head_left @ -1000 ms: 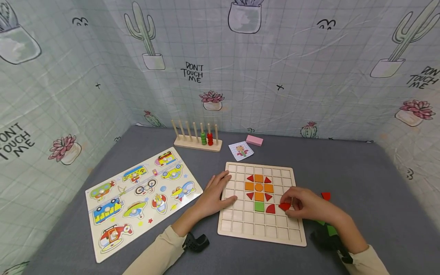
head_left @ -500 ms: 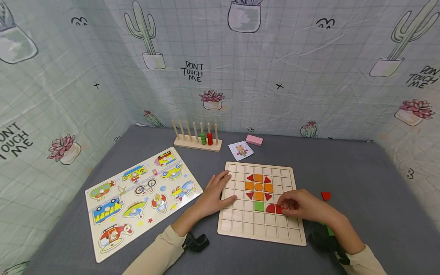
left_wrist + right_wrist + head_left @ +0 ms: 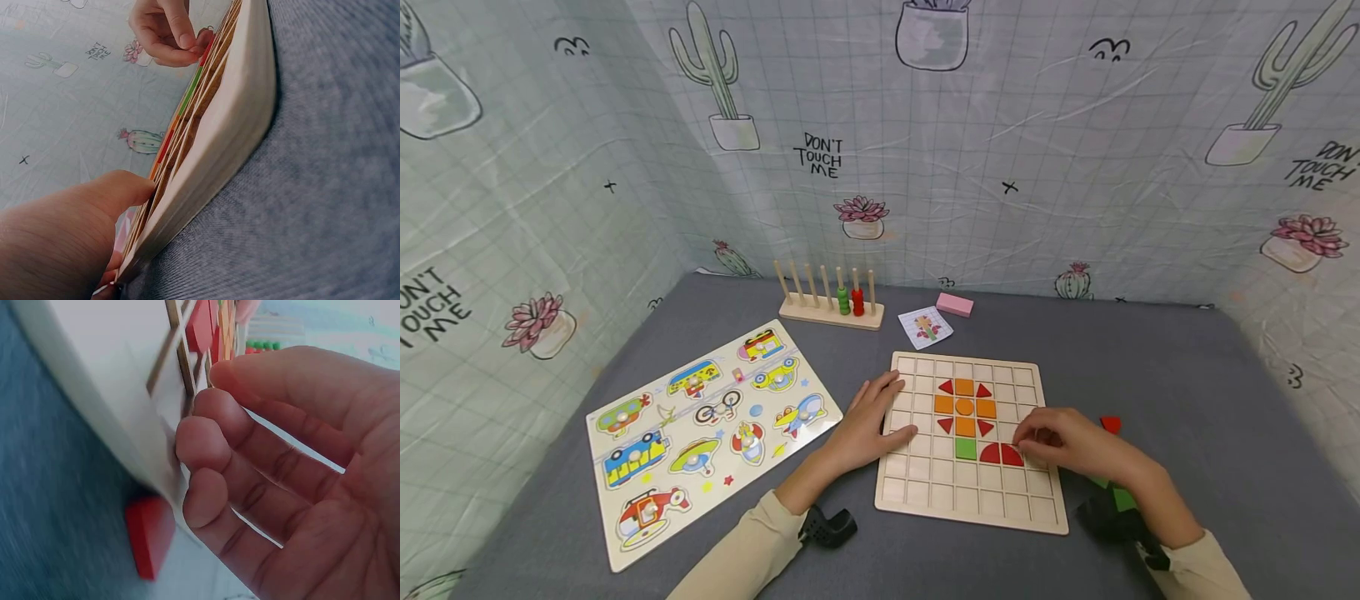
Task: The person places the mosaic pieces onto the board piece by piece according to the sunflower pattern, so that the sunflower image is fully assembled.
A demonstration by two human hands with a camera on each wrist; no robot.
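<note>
A square wooden grid board lies on the table. Orange, red and green tiles form a pattern in its cells. Two red quarter-round tiles sit side by side, right of a green square tile. My right hand hovers just beside the right-hand red tile, fingers loosely curled. Nothing shows between thumb and fingers of the right hand in the right wrist view. My left hand rests on the board's left edge with fingers extended; its thumb touches the grid in the left wrist view.
A red tile and green tiles lie right of the board, partly behind my right arm. A pattern card, a pink block and a peg stand with beads stand behind. A vehicle puzzle lies left.
My right hand set the second red quarter-round tile beside the first, let go, and drew back slightly to the right. My left hand stayed on the board's edge.
</note>
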